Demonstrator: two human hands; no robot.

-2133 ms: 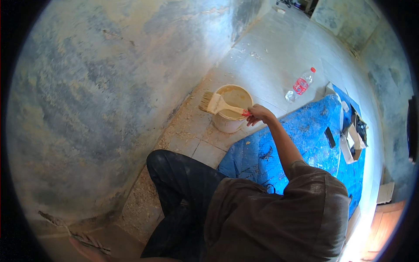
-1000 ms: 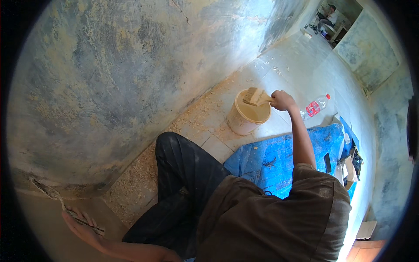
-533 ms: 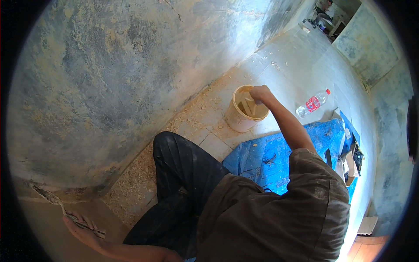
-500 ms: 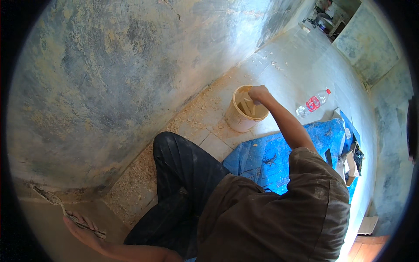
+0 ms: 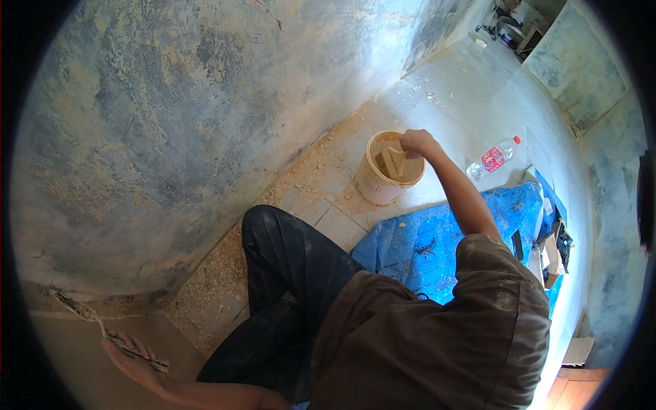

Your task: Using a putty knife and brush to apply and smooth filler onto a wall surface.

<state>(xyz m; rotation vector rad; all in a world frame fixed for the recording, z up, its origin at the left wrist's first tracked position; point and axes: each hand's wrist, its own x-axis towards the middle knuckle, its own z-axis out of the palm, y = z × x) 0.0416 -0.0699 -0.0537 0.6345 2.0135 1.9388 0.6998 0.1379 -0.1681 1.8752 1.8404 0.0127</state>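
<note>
The right hand [image 5: 417, 142] is closed around the handle of a putty knife [image 5: 393, 161], whose blade is dipped below the fingers into the bucket [image 5: 380, 188]. A trowel [image 5: 102, 326] is gripped by the left hand [image 5: 133, 355], its blade extended beyond the fingertips toward the wall [image 5: 205, 116].

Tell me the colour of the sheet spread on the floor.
Blue, as the head view shows: the sheet lies beside the bucket.

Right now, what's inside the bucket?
Inside the bucket sits tan paste, with a wide scraper blade dipped into it. The right hand grips the scraper at the rim and covers its handle. The blade's lower edge and the bucket's bottom are hidden by the paste.
</note>
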